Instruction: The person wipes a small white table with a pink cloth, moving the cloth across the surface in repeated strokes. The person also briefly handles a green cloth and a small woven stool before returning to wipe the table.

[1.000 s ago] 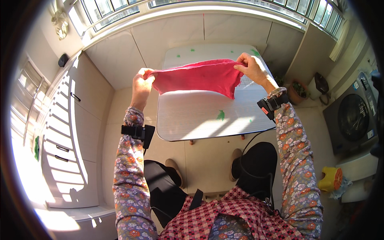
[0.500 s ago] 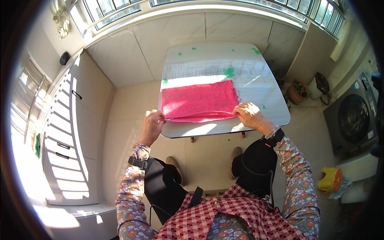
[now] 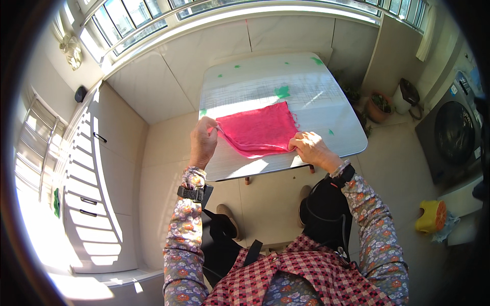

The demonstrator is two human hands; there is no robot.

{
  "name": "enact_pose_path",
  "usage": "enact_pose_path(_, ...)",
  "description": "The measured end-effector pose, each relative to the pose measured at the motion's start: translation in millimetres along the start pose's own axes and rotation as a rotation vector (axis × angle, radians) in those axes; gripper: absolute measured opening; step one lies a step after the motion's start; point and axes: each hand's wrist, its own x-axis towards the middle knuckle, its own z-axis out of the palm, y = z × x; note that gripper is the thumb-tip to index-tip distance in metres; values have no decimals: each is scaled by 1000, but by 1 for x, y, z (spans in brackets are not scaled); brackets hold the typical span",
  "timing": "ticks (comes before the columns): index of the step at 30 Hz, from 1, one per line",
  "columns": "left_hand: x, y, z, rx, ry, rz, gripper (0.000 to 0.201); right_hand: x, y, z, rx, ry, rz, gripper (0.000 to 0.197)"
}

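Raised since the earlier frame, the left end of the pink cloth (image 3: 259, 127) is pinched in my left hand (image 3: 203, 143); my right hand (image 3: 314, 149) pinches its near right corner. The rest lies on the table (image 3: 319, 99) just beyond both, lengthwise along the table's near edge.

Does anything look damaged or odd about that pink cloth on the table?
Slightly: loose threads stick out from the right edge of the pink cloth, which looks frayed there. It also lies skewed on the table, its left edge pinched by the left hand.
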Motion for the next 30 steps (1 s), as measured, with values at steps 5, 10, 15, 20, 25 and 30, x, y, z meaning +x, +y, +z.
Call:
enact_pose_path(5,11,49,57,-1,-377,237,17,-3,2,0,8,-8,-6,9)
enact_pose_path(10,-19,56,82,166,-640,482,30,-4,3,-5,37,-33,0,5)
enact_pose_path(15,-39,44,65,-16,-468,297,33,-8,3,-11,120,-50,113,8)
enact_pose_path(20,-52,34,39,77,-497,43,21,-4,15,-6,170,-12,390,26)
enact_pose_path(25,-74,37,32,-14,-478,-41,21,18,19,2,43,-114,612,48)
enact_pose_path(30,-105,38,2,-68,-453,-84,24,54,23,-2,163,-481,834,54)
